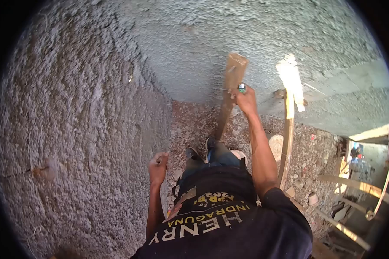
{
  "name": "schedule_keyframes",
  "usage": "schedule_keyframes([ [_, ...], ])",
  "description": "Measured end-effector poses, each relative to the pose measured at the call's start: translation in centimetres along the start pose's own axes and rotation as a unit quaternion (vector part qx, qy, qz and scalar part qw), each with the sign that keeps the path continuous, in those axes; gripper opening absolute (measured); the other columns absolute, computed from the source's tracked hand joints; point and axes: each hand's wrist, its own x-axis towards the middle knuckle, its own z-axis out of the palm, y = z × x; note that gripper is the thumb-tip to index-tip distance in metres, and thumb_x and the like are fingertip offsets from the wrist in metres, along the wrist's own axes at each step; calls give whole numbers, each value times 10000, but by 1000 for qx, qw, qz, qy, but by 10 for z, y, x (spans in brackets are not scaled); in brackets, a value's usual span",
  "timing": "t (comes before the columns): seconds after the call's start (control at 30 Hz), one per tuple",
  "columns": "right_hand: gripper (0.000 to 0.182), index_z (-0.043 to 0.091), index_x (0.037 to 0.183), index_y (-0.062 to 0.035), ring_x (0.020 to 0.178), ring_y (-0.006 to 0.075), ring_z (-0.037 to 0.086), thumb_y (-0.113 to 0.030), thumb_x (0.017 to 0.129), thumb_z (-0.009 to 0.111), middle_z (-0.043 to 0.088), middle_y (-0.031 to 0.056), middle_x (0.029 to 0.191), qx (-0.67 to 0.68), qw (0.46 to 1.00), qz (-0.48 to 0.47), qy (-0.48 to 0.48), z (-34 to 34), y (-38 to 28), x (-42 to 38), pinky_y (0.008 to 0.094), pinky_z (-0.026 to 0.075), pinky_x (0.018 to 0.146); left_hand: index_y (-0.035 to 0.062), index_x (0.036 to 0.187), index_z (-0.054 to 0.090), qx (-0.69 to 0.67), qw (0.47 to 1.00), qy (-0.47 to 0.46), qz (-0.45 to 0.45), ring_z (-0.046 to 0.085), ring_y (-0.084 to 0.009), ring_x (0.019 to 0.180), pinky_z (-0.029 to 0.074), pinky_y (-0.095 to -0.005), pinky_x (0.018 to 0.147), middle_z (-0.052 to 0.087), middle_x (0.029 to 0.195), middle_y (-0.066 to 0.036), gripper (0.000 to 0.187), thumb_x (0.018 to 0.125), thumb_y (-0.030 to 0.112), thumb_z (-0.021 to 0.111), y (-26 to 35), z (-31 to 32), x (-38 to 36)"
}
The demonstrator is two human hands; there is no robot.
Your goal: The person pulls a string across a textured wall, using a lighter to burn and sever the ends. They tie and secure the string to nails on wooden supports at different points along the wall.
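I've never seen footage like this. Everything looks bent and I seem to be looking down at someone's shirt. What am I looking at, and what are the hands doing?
There is no machine here: a person wears a small camera on the head, aimed forward and down, so you see their own body from above. The wide lens bends the edges into a circle.

The dark cloth with yellow lettering is the person's shirt; below it are their shoes on rubble-strewn ground. Around them stand rough plastered walls.

The right hand is raised and closed around a long wooden plank, held against the wall in front. The left hand hangs low beside the left wall, its fingers curled on something small that I cannot make out.

To the right stands a second wooden post, and farther off some wooden rails.
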Motion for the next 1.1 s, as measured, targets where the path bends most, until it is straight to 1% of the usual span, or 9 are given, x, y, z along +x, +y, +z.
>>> schedule_keyframes([
  [0.2, 163, 648, 869, 21, 505, 141, 584, -134, 820, 655, 629, 55, 659, -29, 997, -45, -58, 43, -49, 8, 289, 455, 448, 23, 903, 628, -51, 996, 69, 16, 445, -69, 503, 359, -247, 505, 505, 573, 11, 249, 948, 267, 602, -25, -35, 0],
  [0.5, 143, 636, 904, 28, 502, 141, 567, -96, 832, 639, 631, 67, 689, -32, 990, -87, -102, 108, -8, 98, 288, 458, 452, 28, 884, 625, -52, 984, 169, -12, 440, -63, 509, 358, -250, 502, 498, 568, 18, 235, 947, 252, 596, -41, -46, -21],
  [0.6, 218, 639, 1035, 14, 622, 171, 649, -98, 848, 644, 668, 87, 742, -73, 987, -117, -86, 102, -17, 82, 306, 502, 493, 34, 888, 635, -55, 975, 217, -12, 427, -48, 505, 343, -240, 482, 500, 577, 39, 197, 947, 219, 602, -34, -35, -25],
  [0.73, 228, 655, 1057, -6, 744, 222, 681, -100, 850, 657, 699, 140, 816, -106, 978, -179, -6, 52, 21, 61, 334, 517, 660, 30, 895, 634, -85, 964, 253, 7, 424, -44, 513, 341, -236, 480, 495, 586, 39, 186, 947, 205, 602, -4, -8, -29],
  [0.87, 184, 674, 1007, -25, 790, 236, 680, -117, 848, 670, 702, 150, 840, -126, 982, -136, -15, -45, 39, 57, 339, 498, 740, 40, 876, 613, -99, 951, 291, 40, 428, -63, 515, 353, -243, 499, 498, 590, 17, 203, 957, 225, 588, 39, 33, -22],
  [0.93, 127, 678, 942, -37, 772, 241, 679, -127, 852, 667, 699, 135, 834, -172, 978, -87, 78, -108, 44, 55, 336, 497, 713, 38, 886, 611, -90, 959, 266, 45, 428, -66, 515, 355, -244, 500, 500, 594, 11, 205, 958, 230, 591, 59, 52, -15],
  [1.0, 48, 643, 863, -38, 699, 274, 647, -85, 861, 633, 651, 138, 748, -263, 941, -147, 154, -156, 29, 50, 367, 480, 655, 4, 941, 612, -112, 959, 245, 87, 442, -61, 521, 361, -228, 496, 496, 595, 12, 201, 952, 205, 606, 80, 65, -6],
  [1.07, 40, 641, 862, -50, 740, 271, 626, -80, 873, 615, 645, 145, 766, -374, 868, -252, 208, -204, 63, 73, 362, 471, 730, -3, 959, 606, -161, 959, 222, 72, 472, -80, 530, 396, -235, 520, 511, 601, -1, 200, 948, 196, 608, 114, 77, 0],
  [1.1, 56, 649, 877, -50, 781, 257, 630, -100, 876, 623, 668, 131, 792, -219, 944, -176, 172, -218, 73, 79, 374, 464, 778, -6, 971, 602, -188, 956, 208, 85, 495, -98, 538, 420, -249, 534, 525, 609, -13, 206, 950, 199, 600, 122, 77, 4],
])
